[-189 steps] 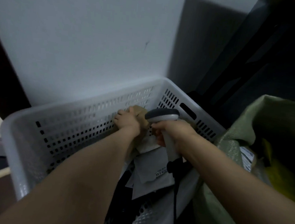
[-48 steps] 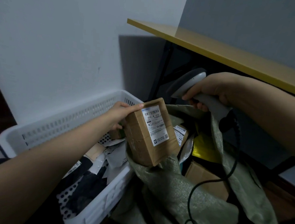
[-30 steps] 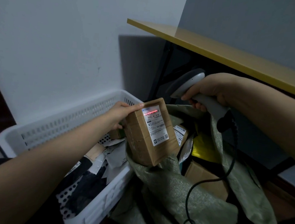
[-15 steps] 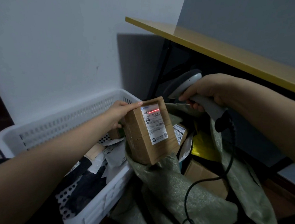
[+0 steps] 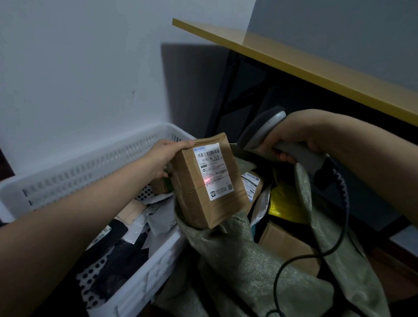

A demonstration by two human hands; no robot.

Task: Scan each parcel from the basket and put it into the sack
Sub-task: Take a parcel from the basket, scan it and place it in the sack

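Item: brown cardboard parcel with white label [image 5: 206,183], red scan light [image 5: 207,181] on the label. It tilts over the left rim of the green woven sack [image 5: 245,261], top grasped by my left grip [image 5: 164,155]. My right grip [image 5: 297,135] clasps the grey handheld scanner [image 5: 263,127]. White perforated plastic basket [image 5: 76,173] at left.

Basket [image 5: 81,173] left, sack [image 5: 245,261] right, touching.

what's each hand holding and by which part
Left hand grips the cardboard box by its upper left edge; right hand grips the scanner by its handle.
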